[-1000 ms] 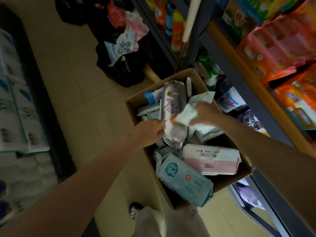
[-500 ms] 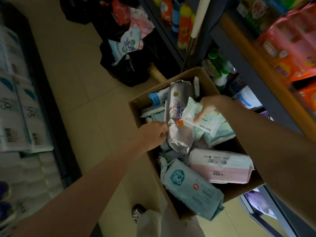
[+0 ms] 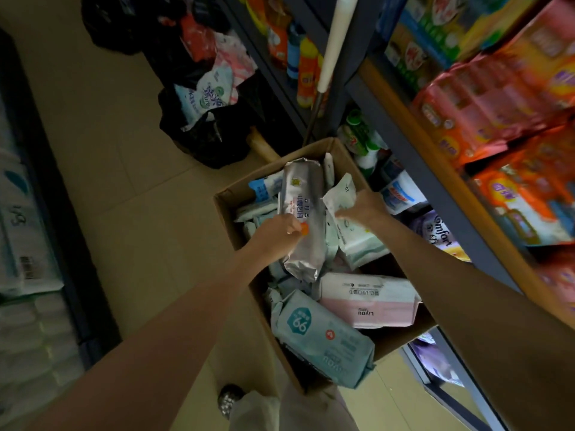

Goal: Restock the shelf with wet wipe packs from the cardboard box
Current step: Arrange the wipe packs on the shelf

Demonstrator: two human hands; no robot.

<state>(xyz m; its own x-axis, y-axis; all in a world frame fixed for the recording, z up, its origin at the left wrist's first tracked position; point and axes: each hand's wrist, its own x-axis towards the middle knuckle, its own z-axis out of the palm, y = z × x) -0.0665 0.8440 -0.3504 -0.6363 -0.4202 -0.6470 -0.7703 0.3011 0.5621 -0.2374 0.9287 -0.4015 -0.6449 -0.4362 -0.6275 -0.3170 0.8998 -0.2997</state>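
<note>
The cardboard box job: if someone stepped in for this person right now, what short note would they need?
Left hand: grips the silver pack at its side.
Right hand: pinches a small white pack above the others.
Cardboard box: on the floor beside the shelf, holding many packs, including a pink pack and a teal pack.
Done: two packs in hand, neither yet out of the box.
Left: lift them out, place them on the shelf, then empty the rest.

cardboard box (image 3: pixel 231 219) at frame centre holds wipe packs (image 3: pixel 367 298); shelf (image 3: pixel 441 169) to its right; black bags (image 3: pixel 205 132) on the floor above it.
</note>
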